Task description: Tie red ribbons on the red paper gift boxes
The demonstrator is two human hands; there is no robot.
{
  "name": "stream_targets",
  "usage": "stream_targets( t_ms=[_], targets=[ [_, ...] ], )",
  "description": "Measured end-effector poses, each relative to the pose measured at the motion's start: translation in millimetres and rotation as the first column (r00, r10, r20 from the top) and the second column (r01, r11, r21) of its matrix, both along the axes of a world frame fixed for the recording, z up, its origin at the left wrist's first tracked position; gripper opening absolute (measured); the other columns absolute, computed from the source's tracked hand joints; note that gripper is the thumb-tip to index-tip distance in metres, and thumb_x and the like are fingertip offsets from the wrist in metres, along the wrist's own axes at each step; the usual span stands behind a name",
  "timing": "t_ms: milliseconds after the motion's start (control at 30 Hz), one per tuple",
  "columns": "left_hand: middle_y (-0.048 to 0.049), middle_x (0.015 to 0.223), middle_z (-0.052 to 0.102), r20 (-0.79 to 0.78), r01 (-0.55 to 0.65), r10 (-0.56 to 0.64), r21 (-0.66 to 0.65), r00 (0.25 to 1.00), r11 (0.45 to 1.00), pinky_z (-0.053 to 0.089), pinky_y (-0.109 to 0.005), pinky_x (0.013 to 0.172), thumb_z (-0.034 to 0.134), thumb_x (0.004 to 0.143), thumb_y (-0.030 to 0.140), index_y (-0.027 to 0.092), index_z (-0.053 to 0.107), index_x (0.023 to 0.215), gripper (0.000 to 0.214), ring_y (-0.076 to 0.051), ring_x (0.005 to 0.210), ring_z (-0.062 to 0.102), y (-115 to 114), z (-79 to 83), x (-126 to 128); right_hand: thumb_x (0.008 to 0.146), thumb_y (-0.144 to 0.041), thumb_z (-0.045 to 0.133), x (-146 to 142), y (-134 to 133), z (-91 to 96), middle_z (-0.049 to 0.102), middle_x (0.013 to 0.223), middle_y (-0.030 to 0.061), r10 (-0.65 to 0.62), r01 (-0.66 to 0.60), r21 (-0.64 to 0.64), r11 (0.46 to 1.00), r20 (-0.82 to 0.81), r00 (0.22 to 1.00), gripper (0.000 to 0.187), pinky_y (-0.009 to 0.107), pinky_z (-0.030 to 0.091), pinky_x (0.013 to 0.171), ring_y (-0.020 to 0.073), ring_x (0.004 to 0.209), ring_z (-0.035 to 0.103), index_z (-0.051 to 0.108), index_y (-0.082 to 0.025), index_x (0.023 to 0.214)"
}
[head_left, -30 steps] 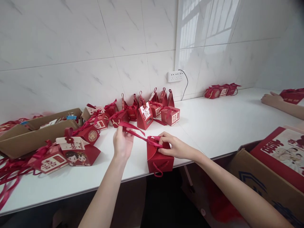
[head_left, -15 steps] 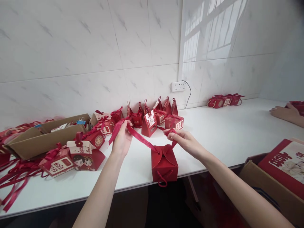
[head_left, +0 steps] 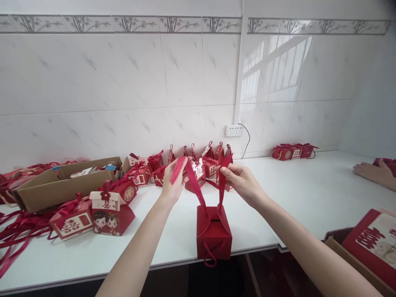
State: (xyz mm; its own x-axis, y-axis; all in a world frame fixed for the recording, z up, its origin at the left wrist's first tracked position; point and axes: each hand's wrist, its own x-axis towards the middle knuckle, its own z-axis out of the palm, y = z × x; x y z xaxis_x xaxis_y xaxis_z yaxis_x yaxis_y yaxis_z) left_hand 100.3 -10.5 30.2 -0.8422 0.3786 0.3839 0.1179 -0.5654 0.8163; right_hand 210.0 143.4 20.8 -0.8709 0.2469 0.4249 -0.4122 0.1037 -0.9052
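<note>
A red gift box [head_left: 214, 241] stands at the front edge of the white table, with a twisted cord handle [head_left: 210, 258] hanging from its near side. A red ribbon [head_left: 198, 187] passes through holes in its curved top flaps, and both ends rise above it. My left hand [head_left: 175, 179] is closed around one end, up and left of the box. The other end is pinched between thumb and finger of my right hand [head_left: 239, 179], up and right of the box. Between the flaps shows a dark gap.
Finished-looking red boxes [head_left: 108, 212] and a cardboard tray [head_left: 68, 185] occupy the left. More boxes stand by the tiled wall below a power strip [head_left: 235, 130]. Another person's hand [head_left: 369, 171] rests far right. An open carton [head_left: 346, 255] sits at the lower right.
The view has tilted upward. My left hand has come nearer the right one, and both ribbon ends now run more steeply up from the box. The top flaps stand farther apart.
</note>
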Motion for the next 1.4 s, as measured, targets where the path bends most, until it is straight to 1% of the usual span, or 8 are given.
stream_targets(
  t_ms=[100, 200, 500, 767, 1033, 1167, 1300, 1400],
  targets=[
    [-0.0029, 0.076, 0.067, 0.000, -0.028, 0.028, 0.002, 1.000, 1.000, 0.044, -0.017, 0.050, 0.080, 0.061, 0.038, 0.015, 0.070, 0.079, 0.031, -0.009, 0.063, 0.058, 3, 0.5, 0, 0.073, -0.050, 0.068, -1, -3, 3.2, 0.053, 0.062, -0.0026, -0.027, 0.025, -0.036, 0.999, -0.043, 0.999, 0.034, 0.025, 0.036, 0.049, 0.0086, 0.052, 0.044, 0.064, -0.016, 0.075],
    [-0.0023, 0.074, 0.067, 0.018, -0.033, 0.033, -0.007, 0.999, 0.999, 0.049, -0.020, 0.060, 0.080, 0.060, 0.040, 0.015, 0.069, 0.078, 0.032, -0.010, 0.066, 0.060, 5, 0.0, 0, 0.068, -0.046, 0.075, -2, -6, 6.7, 0.061, 0.071, -0.0003, -0.064, 0.054, -0.113, 0.992, -0.081, 0.995, 0.032, 0.026, 0.044, 0.059, 0.0109, 0.062, 0.053, 0.062, -0.018, 0.075],
    [-0.0056, 0.073, 0.068, 0.030, 0.026, -0.023, -0.096, 0.999, 0.995, 0.049, -0.025, 0.055, 0.076, 0.064, 0.039, 0.013, 0.066, 0.078, 0.031, -0.013, 0.059, 0.061, 10, -5.6, 10, 0.066, -0.046, 0.076, -6, -11, 18.6, 0.052, 0.063, -0.0037, -0.160, 0.130, -0.155, 0.979, -0.200, 0.967, 0.034, 0.023, 0.037, 0.053, 0.0084, 0.056, 0.044, 0.055, -0.018, 0.067],
    [-0.0042, 0.069, 0.066, -0.002, 0.089, -0.091, -0.186, 0.996, 0.978, 0.049, -0.026, 0.053, 0.074, 0.066, 0.041, 0.014, 0.062, 0.073, 0.030, -0.015, 0.057, 0.061, 11, -9.6, 23, 0.071, -0.044, 0.072, -10, -14, 29.3, 0.061, 0.072, 0.0002, -0.141, 0.124, -0.082, 0.989, -0.253, 0.957, 0.029, 0.027, 0.044, 0.062, 0.0123, 0.066, 0.054, 0.057, -0.019, 0.070],
    [-0.0010, 0.062, 0.061, -0.170, 0.069, -0.115, -0.252, 0.979, 0.965, 0.046, -0.025, 0.049, 0.067, 0.076, 0.044, 0.016, 0.062, 0.075, 0.028, -0.012, 0.050, 0.055, 13, -6.3, 28, 0.068, -0.043, 0.075, -19, -20, 36.4, 0.059, 0.072, -0.0013, -0.060, 0.075, 0.063, 0.995, -0.210, 0.976, 0.030, 0.027, 0.046, 0.065, 0.0122, 0.068, 0.057, 0.057, -0.019, 0.069],
    [0.0026, 0.048, 0.051, -0.286, -0.007, -0.113, -0.387, 0.952, 0.922, 0.036, -0.022, 0.042, 0.063, 0.079, 0.041, 0.017, 0.058, 0.069, 0.027, -0.009, 0.041, 0.044, 7, -1.1, 32, 0.070, -0.044, 0.072, -23, -22, 41.3, 0.060, 0.070, -0.0015, 0.017, 0.006, 0.162, 0.987, -0.144, 0.989, 0.028, 0.027, 0.046, 0.058, 0.0128, 0.062, 0.057, 0.057, -0.020, 0.071],
    [0.0026, 0.049, 0.049, -0.400, -0.040, -0.179, -0.482, 0.899, 0.875, 0.034, -0.022, 0.046, 0.060, 0.080, 0.032, 0.018, 0.052, 0.063, 0.023, -0.009, 0.046, 0.044, -3, 5.9, 37, 0.073, -0.036, 0.070, -25, -23, 46.7, 0.061, 0.067, -0.0016, -0.101, 0.151, 0.334, 0.931, -0.163, 0.981, 0.019, 0.027, 0.043, 0.058, 0.0117, 0.061, 0.055, 0.062, -0.019, 0.067],
    [0.0022, 0.050, 0.050, -0.441, -0.075, -0.182, -0.504, 0.879, 0.860, 0.030, -0.023, 0.044, 0.062, 0.079, 0.035, 0.018, 0.054, 0.064, 0.024, -0.010, 0.046, 0.044, -6, 7.9, 39, 0.074, -0.030, 0.068, -26, -24, 48.4, 0.065, 0.072, -0.0003, -0.147, 0.201, 0.392, 0.898, -0.164, 0.976, 0.014, 0.029, 0.044, 0.064, 0.0142, 0.068, 0.059, 0.064, -0.019, 0.066]
  ],
)
